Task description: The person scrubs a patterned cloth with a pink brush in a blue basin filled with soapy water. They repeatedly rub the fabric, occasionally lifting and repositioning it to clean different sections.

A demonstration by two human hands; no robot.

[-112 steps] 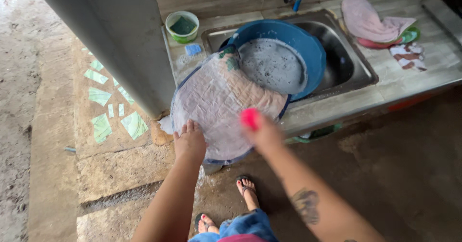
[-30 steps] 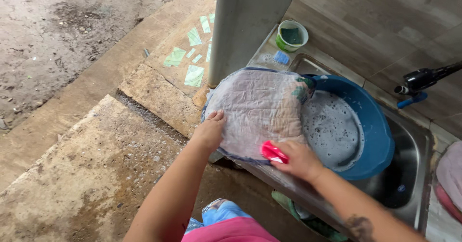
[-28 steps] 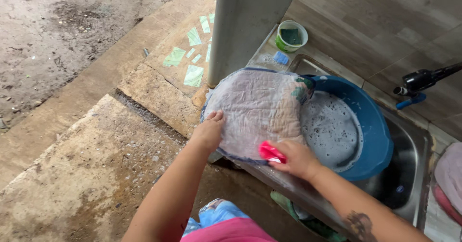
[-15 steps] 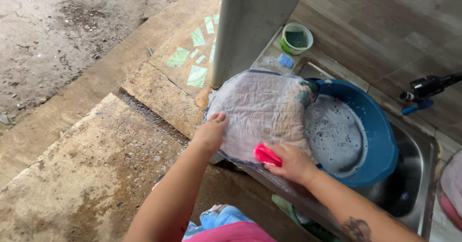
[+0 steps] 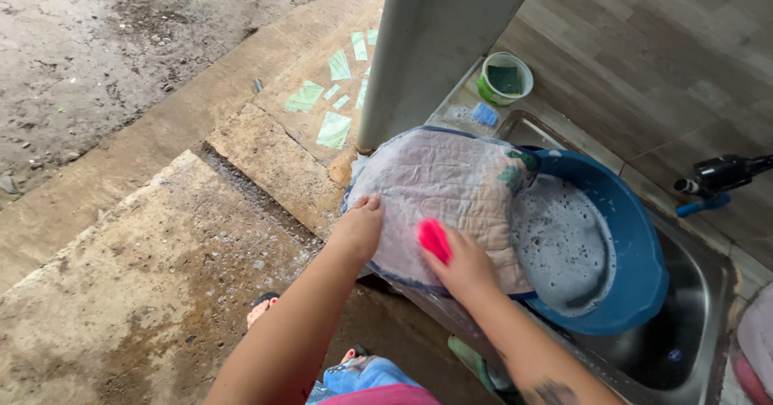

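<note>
A wet, pale quilted cloth point(image 5: 439, 200) lies spread over the soapy blue basin's point(image 5: 636, 292) rim.

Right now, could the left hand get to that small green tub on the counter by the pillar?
Probably not easily: the left hand presses the wet cloth, and the grey pillar stands between it and the green tub.

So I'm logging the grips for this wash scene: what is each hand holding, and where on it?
The right hand grips a pink scrubber by its rear end. The left hand holds nothing, pressing flat on the wet cloth at its near-left edge.
</note>
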